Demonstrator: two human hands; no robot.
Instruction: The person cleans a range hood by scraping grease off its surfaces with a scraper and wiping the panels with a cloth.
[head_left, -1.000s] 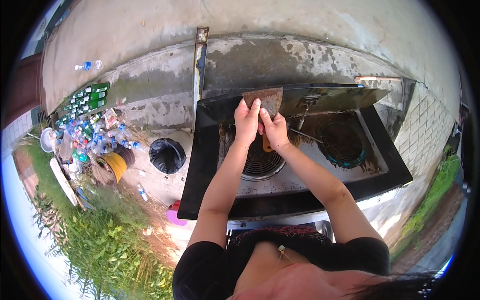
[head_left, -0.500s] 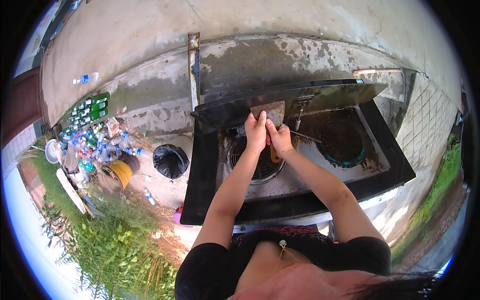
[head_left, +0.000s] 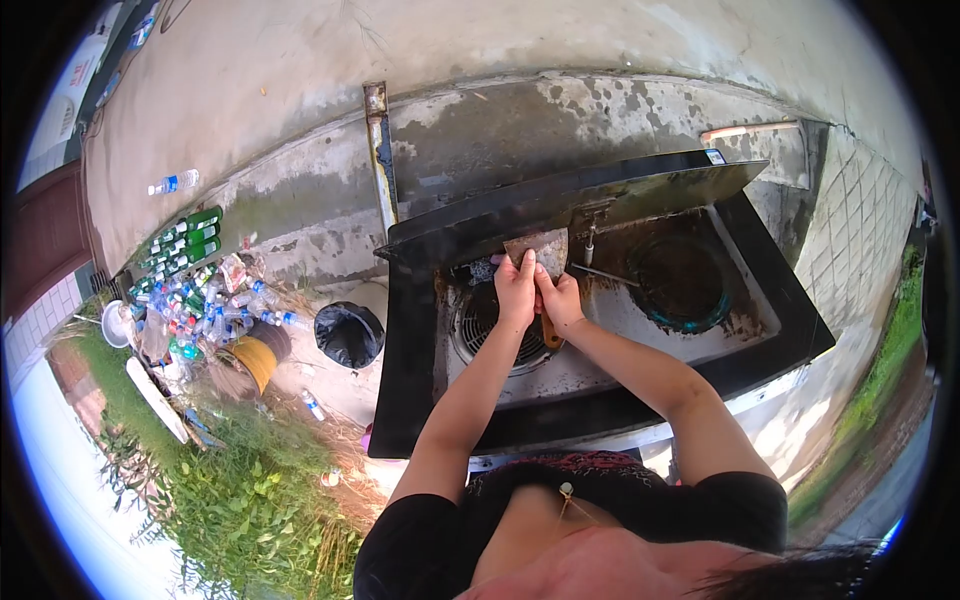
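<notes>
Both my hands are closed together on a rusty scraper [head_left: 543,248] with a wide flat blade and an orange handle. My left hand [head_left: 516,290] grips it from the left, thumb on the blade. My right hand [head_left: 560,298] holds it from the right, its thumb beside the left one. The handle end shows below my hands, above the round grated opening at the left of a dirty black-framed range hood [head_left: 620,385]. A raised black panel [head_left: 660,185] stands behind the blade. At the right is a second round opening [head_left: 680,283] with a bluish rim.
A black-lined bin [head_left: 349,335] stands left of the hood. Farther left lie many plastic bottles [head_left: 215,310], green bottles [head_left: 190,243] and a yellow bucket [head_left: 252,362]. A rusty metal bar [head_left: 381,150] leans at the wall behind. Plants grow at lower left.
My hands and the scraper have moved slightly down and to the right in view, still together. The view has shifted, and the hood appears a little more tilted.
</notes>
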